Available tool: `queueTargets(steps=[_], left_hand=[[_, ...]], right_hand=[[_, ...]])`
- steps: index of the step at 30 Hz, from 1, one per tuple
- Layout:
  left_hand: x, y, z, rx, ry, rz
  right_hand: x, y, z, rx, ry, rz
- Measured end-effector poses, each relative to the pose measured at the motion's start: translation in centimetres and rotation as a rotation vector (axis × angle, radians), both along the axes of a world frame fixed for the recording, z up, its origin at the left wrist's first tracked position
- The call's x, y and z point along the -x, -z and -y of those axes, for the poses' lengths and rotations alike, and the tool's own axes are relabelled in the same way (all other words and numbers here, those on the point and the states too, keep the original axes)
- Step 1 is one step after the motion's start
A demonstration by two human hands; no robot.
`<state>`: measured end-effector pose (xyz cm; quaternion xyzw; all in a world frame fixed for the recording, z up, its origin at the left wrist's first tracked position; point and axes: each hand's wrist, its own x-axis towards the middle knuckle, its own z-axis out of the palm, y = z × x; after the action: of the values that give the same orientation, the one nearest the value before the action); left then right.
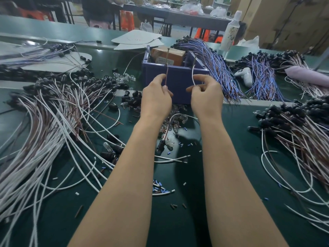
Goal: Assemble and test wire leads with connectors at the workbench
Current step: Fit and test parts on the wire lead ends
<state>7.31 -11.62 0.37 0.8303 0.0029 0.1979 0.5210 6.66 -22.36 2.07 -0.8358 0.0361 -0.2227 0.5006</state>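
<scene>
My left hand (156, 97) pinches a brown wire lead (166, 75) and holds its tip up toward a metal pin on the blue box (178, 86). My right hand (206, 97) pinches a white wire lead (193, 75), raised toward a second pin on the box. Both leads run down between my forearms to a black socket with a clear bulb (165, 144) hanging above the green bench. Loose clear bulbs (176, 122) lie under my wrists.
Piles of white and brown leads (44, 125) with black sockets spread at left and at right (293, 132). Blue-purple leads (219, 68) fan out behind the box. A white handheld device (245, 75), a bottle (231, 31) and cardboard sheets (137, 40) lie beyond. Cut insulation bits litter the mat.
</scene>
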Motion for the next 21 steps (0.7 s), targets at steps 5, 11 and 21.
queueTargets(steps=[5, 11, 21], left_hand=[[-0.06, -0.05, -0.3, 0.021, -0.033, 0.018], [0.42, 0.22, -0.32, 0.067, -0.062, 0.049], [-0.1, 0.02, -0.12, 0.049, -0.021, 0.039]], right_hand=[[0.05, 0.03, -0.01, 0.001, -0.001, 0.0], [0.0, 0.11, 0.18, -0.003, 0.0, -0.007], [-0.23, 0.24, 0.07, -0.011, -0.007, 0.001]])
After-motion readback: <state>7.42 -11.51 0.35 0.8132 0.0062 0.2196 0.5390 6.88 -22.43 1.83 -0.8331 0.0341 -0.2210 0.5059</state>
